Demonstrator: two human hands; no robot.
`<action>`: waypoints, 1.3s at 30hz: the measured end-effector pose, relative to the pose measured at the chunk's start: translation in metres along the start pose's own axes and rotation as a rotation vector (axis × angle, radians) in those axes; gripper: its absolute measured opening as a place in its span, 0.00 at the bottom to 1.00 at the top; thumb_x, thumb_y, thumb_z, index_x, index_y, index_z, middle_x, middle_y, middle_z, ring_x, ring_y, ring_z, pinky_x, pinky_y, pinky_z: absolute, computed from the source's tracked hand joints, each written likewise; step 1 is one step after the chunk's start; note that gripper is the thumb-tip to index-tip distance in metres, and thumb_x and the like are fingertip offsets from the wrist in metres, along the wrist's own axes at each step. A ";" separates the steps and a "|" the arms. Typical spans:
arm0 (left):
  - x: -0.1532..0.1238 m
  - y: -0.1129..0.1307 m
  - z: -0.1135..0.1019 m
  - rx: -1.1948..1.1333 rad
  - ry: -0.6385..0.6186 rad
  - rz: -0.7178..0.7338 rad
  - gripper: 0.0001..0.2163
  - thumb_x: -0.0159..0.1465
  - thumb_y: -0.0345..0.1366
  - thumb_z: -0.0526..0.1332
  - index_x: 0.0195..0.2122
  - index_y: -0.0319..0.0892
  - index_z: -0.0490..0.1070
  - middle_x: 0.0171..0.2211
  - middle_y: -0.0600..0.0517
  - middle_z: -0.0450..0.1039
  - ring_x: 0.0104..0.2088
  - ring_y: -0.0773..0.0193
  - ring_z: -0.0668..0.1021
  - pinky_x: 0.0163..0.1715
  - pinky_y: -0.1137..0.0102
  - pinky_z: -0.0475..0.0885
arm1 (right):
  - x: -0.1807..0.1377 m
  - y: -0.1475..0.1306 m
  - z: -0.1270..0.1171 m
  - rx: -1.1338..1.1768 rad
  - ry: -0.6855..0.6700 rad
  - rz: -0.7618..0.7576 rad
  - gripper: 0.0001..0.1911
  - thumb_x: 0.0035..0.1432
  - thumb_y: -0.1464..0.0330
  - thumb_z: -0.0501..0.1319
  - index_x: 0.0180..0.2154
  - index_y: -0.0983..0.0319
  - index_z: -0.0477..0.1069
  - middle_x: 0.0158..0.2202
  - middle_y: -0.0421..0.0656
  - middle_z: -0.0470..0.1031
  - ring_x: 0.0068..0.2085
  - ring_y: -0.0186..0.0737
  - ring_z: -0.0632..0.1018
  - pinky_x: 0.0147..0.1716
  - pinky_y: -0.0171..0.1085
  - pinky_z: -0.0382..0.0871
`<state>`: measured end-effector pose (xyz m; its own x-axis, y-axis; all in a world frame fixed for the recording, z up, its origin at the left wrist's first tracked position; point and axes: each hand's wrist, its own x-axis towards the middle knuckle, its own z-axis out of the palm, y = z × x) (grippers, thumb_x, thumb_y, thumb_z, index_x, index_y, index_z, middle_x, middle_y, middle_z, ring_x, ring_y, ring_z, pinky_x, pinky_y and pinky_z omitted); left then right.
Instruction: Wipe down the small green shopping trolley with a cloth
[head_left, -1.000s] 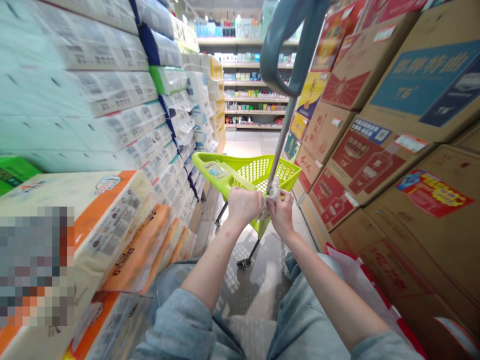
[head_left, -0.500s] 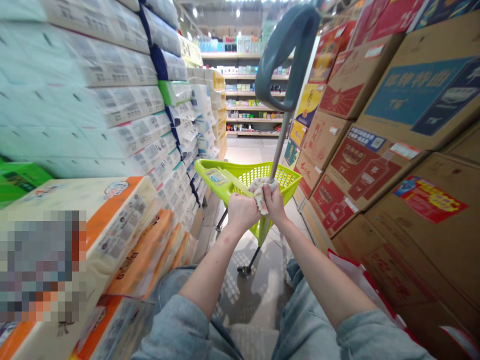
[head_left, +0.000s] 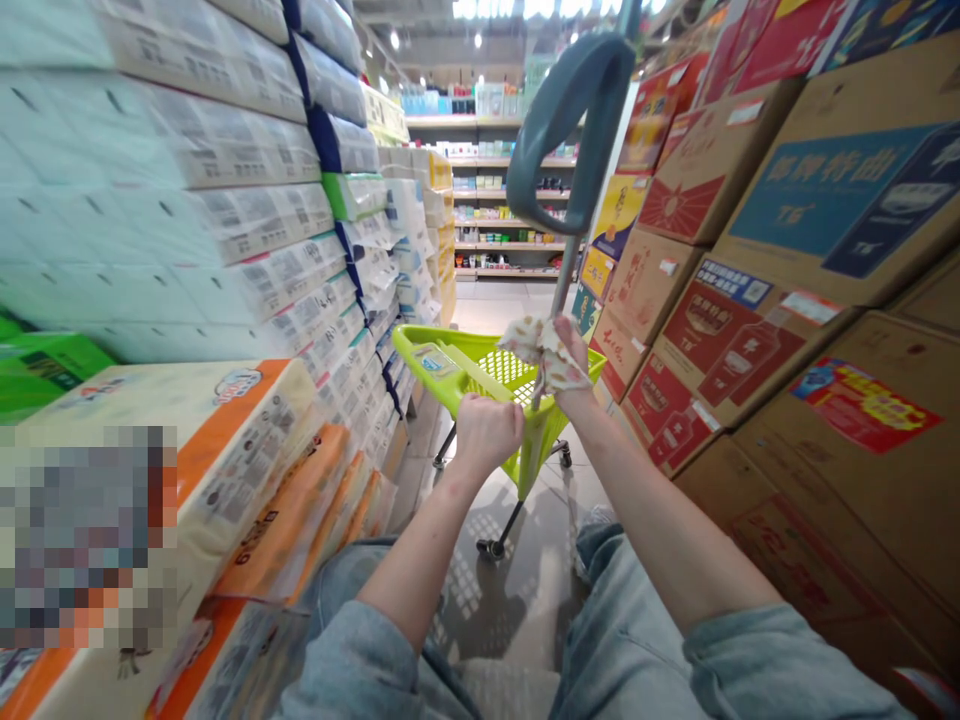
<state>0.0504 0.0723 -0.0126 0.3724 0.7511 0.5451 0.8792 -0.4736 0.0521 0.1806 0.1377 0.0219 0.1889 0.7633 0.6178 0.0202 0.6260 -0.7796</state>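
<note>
A lime-green shopping basket on wheels stands on the floor right in front of me. From its near corner rises a grey metal pole, topped by a blue-grey loop handle. My left hand is closed around the basket's near rim. In my right hand is a crumpled white cloth with tan spots, pressed around the lower part of the pole. Some of the right fingers are hidden behind the cloth and pole.
Stacked tissue packs wall the left side, with orange-and-cream packs close to my left arm. Cardboard cartons are piled on the right. Shelves of goods stand at the aisle's far end.
My right hand has moved up and right along the pole with the cloth, away from my left hand. The left hand stays on the rim.
</note>
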 end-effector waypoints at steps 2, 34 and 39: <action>-0.002 -0.002 -0.002 -0.030 0.007 0.015 0.21 0.66 0.37 0.45 0.23 0.39 0.72 0.23 0.47 0.73 0.28 0.60 0.74 0.37 0.62 0.62 | 0.007 -0.011 -0.002 -0.043 0.010 -0.031 0.28 0.58 0.43 0.45 0.26 0.60 0.63 0.20 0.37 0.63 0.23 0.33 0.69 0.21 0.33 0.65; -0.008 -0.045 0.000 -0.355 0.128 0.003 0.13 0.68 0.35 0.45 0.36 0.44 0.68 0.35 0.54 0.75 0.40 0.64 0.73 0.62 0.55 0.46 | 0.040 -0.062 -0.008 -0.560 0.138 -0.357 0.18 0.63 0.52 0.47 0.39 0.59 0.61 0.30 0.44 0.72 0.35 0.42 0.75 0.34 0.38 0.67; -0.009 -0.046 -0.001 -0.329 0.116 0.008 0.12 0.68 0.35 0.44 0.37 0.43 0.66 0.37 0.52 0.74 0.41 0.63 0.73 0.62 0.54 0.46 | -0.017 -0.001 -0.021 -0.661 0.018 -0.187 0.19 0.61 0.52 0.49 0.38 0.61 0.62 0.27 0.44 0.72 0.30 0.42 0.75 0.30 0.37 0.67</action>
<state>0.0062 0.0874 -0.0191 0.3262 0.6986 0.6368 0.7266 -0.6163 0.3039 0.1983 0.1204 0.0104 0.1401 0.6453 0.7510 0.6479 0.5138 -0.5624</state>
